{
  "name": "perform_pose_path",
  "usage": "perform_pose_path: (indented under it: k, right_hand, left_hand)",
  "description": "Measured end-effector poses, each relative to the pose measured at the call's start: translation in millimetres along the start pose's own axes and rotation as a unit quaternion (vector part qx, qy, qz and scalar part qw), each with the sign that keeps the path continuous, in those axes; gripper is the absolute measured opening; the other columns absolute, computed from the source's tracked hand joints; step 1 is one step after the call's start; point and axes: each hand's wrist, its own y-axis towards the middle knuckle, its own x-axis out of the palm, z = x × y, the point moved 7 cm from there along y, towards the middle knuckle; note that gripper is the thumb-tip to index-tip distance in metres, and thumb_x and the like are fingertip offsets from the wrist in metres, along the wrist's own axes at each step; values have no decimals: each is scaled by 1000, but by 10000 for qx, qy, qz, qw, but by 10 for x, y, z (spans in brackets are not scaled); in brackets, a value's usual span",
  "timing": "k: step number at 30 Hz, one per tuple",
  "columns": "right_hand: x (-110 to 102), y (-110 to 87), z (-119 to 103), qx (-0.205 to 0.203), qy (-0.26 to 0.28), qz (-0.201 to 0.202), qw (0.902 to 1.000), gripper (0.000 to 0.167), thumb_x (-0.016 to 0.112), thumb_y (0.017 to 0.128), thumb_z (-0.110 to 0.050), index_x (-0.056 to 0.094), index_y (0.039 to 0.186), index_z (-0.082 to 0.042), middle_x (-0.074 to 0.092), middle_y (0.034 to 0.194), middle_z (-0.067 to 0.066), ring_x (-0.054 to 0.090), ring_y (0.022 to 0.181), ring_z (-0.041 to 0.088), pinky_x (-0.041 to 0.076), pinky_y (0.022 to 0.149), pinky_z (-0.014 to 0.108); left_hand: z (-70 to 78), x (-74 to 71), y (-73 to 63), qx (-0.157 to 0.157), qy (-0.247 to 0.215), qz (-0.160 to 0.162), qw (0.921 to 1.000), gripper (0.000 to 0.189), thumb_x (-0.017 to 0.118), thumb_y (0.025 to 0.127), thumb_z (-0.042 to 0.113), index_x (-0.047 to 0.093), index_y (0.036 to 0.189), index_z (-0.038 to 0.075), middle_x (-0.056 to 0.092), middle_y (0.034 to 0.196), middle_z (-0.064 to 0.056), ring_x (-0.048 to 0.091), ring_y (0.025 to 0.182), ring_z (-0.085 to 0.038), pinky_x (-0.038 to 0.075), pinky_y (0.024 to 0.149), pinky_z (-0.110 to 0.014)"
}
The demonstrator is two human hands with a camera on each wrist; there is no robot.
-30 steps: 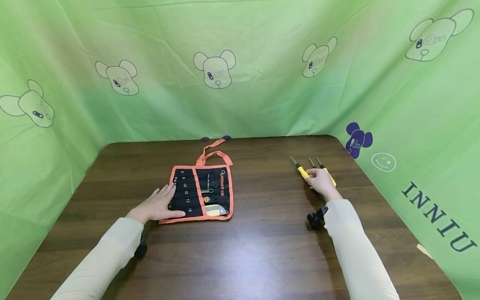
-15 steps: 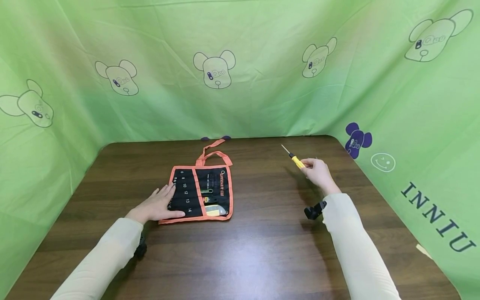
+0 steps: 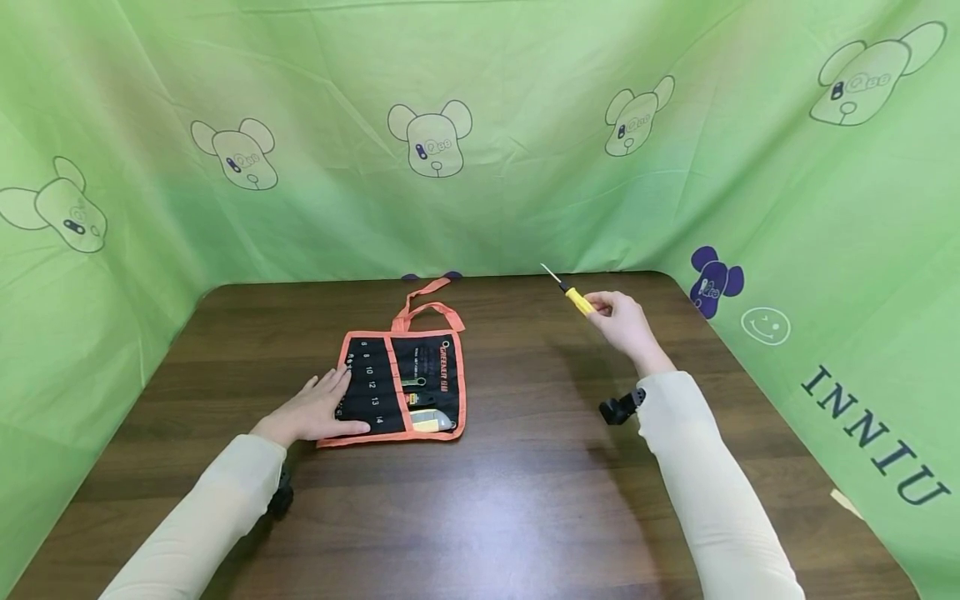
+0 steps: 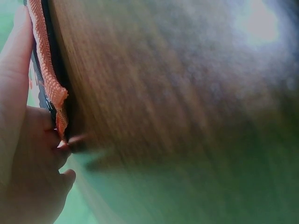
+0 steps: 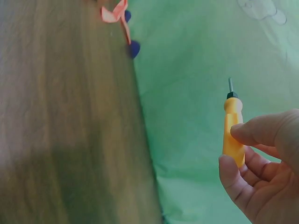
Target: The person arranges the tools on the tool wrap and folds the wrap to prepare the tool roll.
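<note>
My left hand point(image 3: 311, 412) lies flat, fingers spread, on the left side of a black tool pouch point(image 3: 386, 354) with orange edging. In the left wrist view, its fingers lie along the orange edging point(image 4: 46, 60). White size numbers mark the pouch's left panel; its right side holds a small wrench point(image 3: 415, 382) and a yellow-and-grey utility knife point(image 3: 432, 421). Raised above the table at the right, my right hand point(image 3: 626, 329) pinches a screwdriver point(image 5: 232, 135) by its yellow handle, thumb against fingers. The shaft points up and left. The other two screwdrivers are out of sight.
A brown wooden table point(image 3: 480, 500) carries everything. Orange straps point(image 3: 427, 308) trail from the pouch toward the far edge. A green printed curtain point(image 3: 525, 208) hangs around the back and sides. A black wrist camera point(image 3: 622, 408) sits at the right wrist.
The right hand has lifted the screwdriver from the table and carried it up and to the left. The two other screwdrivers have dropped out of view. The left hand has stayed on the pouch.
</note>
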Motion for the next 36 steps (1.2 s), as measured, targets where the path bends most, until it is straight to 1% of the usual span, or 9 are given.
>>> perform_pose_path:
  k: [9, 17, 24, 29, 33, 36]
  right_hand:
    - [12, 79, -365, -492, 100, -24, 9987, 27, 57, 84, 5, 60, 110, 10, 59, 94, 24, 56, 85, 34, 44, 75, 41]
    - [122, 133, -642, -793, 140, -174, 9966, 27, 60, 84, 3, 61, 111, 8, 59, 96, 21, 55, 88, 32, 43, 79, 45]
    - [279, 160, -893, -1117, 222, -307, 9930, 27, 61, 82, 2, 63, 109, 7, 59, 92, 18, 56, 86, 30, 43, 78, 41]
    - [440, 168, -1036, -1334, 265, -436, 9897, 25, 61, 81, 3, 64, 106, 7, 59, 88, 15, 55, 83, 27, 44, 76, 39]
    - [576, 163, -1111, -1425, 263, -614, 9875, 24, 61, 82, 3, 65, 105, 6, 58, 87, 13, 54, 82, 25, 43, 74, 37]
    - [667, 148, -1149, -1393, 263, -779, 9868, 23, 60, 83, 3, 65, 106, 5, 58, 88, 11, 54, 82, 25, 43, 74, 37]
  left_hand:
    - [-4, -2, 1, -15, -26, -1, 10000, 107, 51, 78, 69, 15, 143, -9, 9, 149, -25, 8, 136, -38, 7, 106, -53]
    - [-12, 3, 3, -26, -52, -8, 10000, 107, 51, 78, 69, 14, 143, -8, 9, 149, -25, 8, 136, -38, 7, 106, -53]
    - [-18, 10, 9, -28, -54, -20, 10000, 107, 51, 78, 69, 14, 143, -8, 9, 149, -24, 8, 136, -38, 7, 106, -53]
    - [-25, 17, 14, -29, -74, -26, 10000, 107, 51, 78, 69, 14, 143, -8, 9, 149, -24, 8, 136, -38, 7, 106, -53]
    - [-20, 13, 11, -30, -61, -31, 10000, 107, 51, 78, 69, 15, 143, -8, 9, 149, -24, 8, 136, -38, 7, 106, -53]
    - [-14, 5, 10, -33, -67, -36, 10000, 107, 51, 78, 69, 15, 143, -8, 10, 149, -24, 8, 136, -38, 7, 106, -53]
